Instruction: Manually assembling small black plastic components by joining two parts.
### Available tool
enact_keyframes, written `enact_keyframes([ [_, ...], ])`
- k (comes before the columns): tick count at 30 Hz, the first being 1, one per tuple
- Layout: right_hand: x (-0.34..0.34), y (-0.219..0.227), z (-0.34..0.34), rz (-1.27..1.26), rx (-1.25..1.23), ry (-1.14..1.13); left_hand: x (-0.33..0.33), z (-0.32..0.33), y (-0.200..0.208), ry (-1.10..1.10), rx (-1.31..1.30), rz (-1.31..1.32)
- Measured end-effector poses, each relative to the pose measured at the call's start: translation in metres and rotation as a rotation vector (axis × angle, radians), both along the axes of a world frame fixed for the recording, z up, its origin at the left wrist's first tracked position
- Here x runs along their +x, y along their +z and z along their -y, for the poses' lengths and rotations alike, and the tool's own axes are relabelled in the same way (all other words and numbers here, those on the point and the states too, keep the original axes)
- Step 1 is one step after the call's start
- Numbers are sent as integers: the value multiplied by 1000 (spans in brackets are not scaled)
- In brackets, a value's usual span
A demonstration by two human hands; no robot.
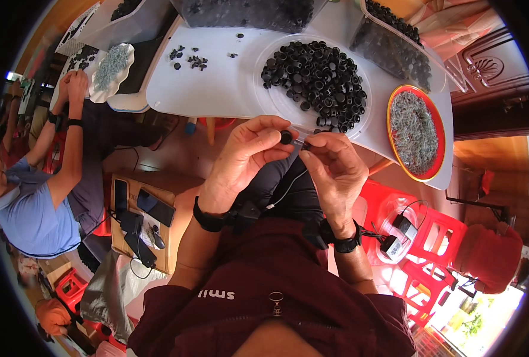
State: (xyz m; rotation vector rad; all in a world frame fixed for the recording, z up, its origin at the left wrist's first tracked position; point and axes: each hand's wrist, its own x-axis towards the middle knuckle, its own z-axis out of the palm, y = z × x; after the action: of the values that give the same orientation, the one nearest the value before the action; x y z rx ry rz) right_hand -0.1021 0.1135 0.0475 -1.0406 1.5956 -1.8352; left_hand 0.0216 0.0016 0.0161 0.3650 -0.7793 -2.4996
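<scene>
Just off the table's near edge, my left hand (pixel 242 159) pinches a round black plastic cap (pixel 286 137) between thumb and fingers. Close beside it, my right hand (pixel 337 169) closes thumb and forefinger on a small dark piece (pixel 306 145), mostly hidden by the fingertips. The two parts are held near each other; whether they touch cannot be made out. Beyond my hands, a clear round tray (pixel 261 89) carries a heap of black caps (pixel 324 80). On the right, a red tray with a yellow rim (pixel 395 157) is filled with thin silvery metal pieces (pixel 415 132).
Loose small black parts (pixel 197 62) lie on the white table (pixel 228 98). Clear bins of black parts (pixel 392 50) line its far side. A co-worker (pixel 38 202) works at the left beside a scalloped dish (pixel 101 94). A cardboard box (pixel 118 241) bears phones and cables; red stools (pixel 434 238) stand right.
</scene>
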Motion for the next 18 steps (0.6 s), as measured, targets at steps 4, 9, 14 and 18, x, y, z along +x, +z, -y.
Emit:
enact_keyframes([
  [4,2,6,1,-187,30,-22,0,-3,-3,12,-17,-4],
  [9,6,6,3,-335,21,-64,-1,-4,-5,20,-25,-31],
  [14,6,4,4,-424,7,-77,-1,-6,-2,37,-42,-20],
  [18,7,8,4,-500,24,-85,0,-7,-3,52,-54,-1],
])
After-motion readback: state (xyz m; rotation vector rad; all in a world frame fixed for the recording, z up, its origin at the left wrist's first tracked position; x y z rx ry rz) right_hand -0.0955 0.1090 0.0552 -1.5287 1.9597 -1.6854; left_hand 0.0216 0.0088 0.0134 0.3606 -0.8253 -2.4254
